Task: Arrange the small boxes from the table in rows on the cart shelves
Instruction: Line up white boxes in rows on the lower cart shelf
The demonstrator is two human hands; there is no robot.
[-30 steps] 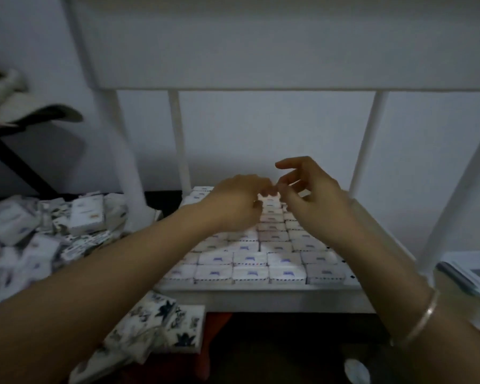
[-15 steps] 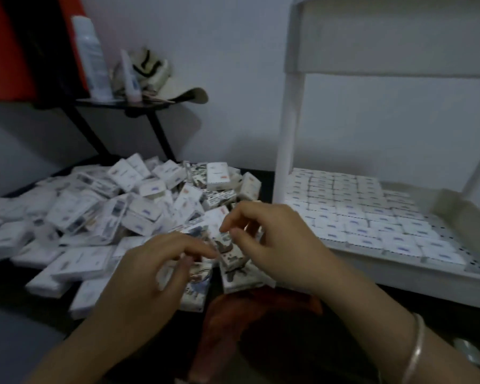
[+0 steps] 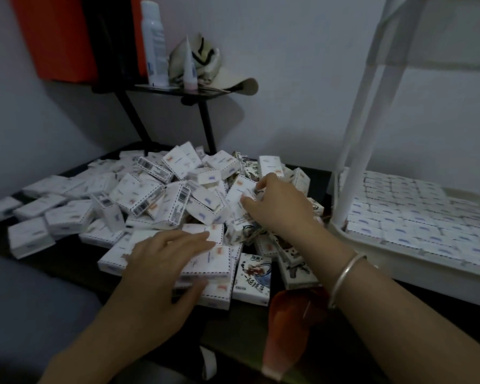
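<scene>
Both hands back at the heap, off the cart shelf: next pickup starting.

Left hand (image 3: 161, 268), fingers (image 3: 194, 239) spread flat on a near box (image 3: 214, 259), not gripping. Right hand (image 3: 280, 202) has moved deeper into the pile of small boxes (image 3: 150, 195) on the bench (image 3: 70, 261); fingers curled, grip unclear. Cart shelf (image 3: 438, 270) rows beyond.

White small boxes (image 3: 150, 195) heaped loosely on table (image 3: 67, 261).

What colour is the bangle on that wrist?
Silver: the bangle circles the right wrist, clearest in the head view.
</scene>
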